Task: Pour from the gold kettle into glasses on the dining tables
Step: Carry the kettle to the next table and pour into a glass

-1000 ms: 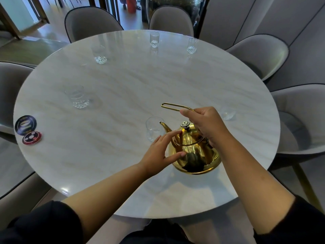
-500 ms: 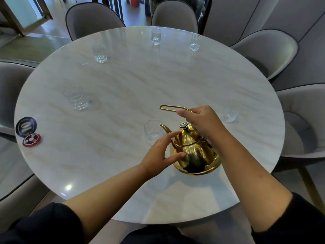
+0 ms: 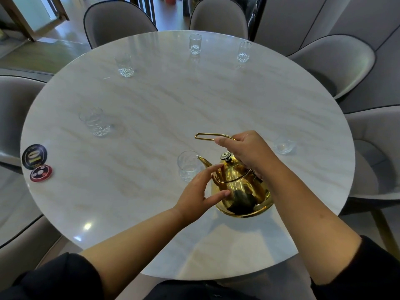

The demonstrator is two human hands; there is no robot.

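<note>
Round marble table, grey chairs

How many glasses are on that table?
6: by the kettle's spout, right of the right hand, mid-left, far left, two at the far edge.

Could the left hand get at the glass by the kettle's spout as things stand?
Probably yes. The left hand rests its fingers against the gold kettle, just beside the near glass. Only the spout tip reaches the glass's rim; its left side stands clear.
</note>
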